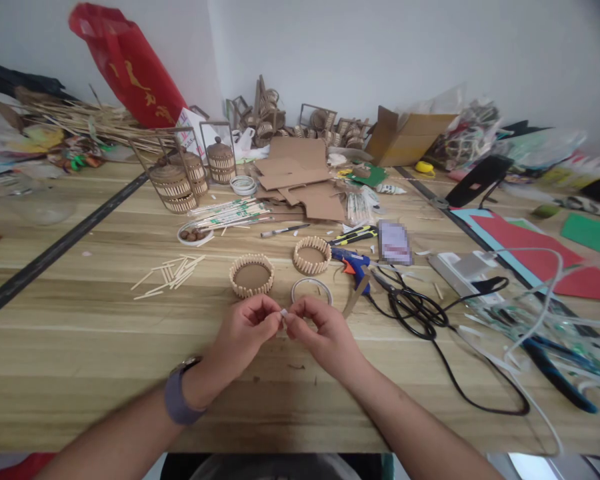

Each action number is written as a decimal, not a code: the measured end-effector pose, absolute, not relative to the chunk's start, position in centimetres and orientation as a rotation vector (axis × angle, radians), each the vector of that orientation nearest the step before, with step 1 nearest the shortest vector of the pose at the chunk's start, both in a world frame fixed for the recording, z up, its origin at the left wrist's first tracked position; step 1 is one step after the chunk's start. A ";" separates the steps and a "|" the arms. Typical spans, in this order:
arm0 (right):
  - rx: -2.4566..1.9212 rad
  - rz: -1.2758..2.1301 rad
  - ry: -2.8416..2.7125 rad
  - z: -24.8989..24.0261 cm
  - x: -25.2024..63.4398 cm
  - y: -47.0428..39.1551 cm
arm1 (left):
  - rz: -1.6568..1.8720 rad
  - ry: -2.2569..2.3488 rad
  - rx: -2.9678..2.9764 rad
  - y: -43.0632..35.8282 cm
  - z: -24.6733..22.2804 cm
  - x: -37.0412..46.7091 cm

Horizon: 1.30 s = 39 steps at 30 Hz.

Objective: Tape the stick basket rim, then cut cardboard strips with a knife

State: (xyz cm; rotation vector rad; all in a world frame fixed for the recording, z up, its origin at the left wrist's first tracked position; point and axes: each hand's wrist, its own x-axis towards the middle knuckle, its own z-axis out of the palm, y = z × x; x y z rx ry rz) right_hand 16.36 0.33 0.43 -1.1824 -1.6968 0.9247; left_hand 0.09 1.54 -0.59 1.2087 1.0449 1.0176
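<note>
My left hand (249,327) and my right hand (326,333) meet low over the near middle of the table. Both pinch a small whitish scrap (283,313) between thumb and forefinger; its kind is too small to make out. Just beyond the left hand sits a round cardboard base ringed with short wooden sticks (252,276). A second stick-ringed base (312,256) stands farther right. Behind my right hand lies a white roll of tape (311,291), partly covered by the fingers. A blue glue gun (359,267) rests to its right.
Loose cut sticks (173,275) lie left. Yellow-black cutters (356,235), cardboard sheets (300,177) and finished small basket models (173,183) are farther back. A coiled black cable (420,310), a power strip (465,277) and blue-handled pliers (555,370) occupy the right side.
</note>
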 end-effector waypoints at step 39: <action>-1.220 0.408 -1.872 -0.4 15.9 -0.2 | 0.983 1.252 1.603 0.8 -0.3 0.4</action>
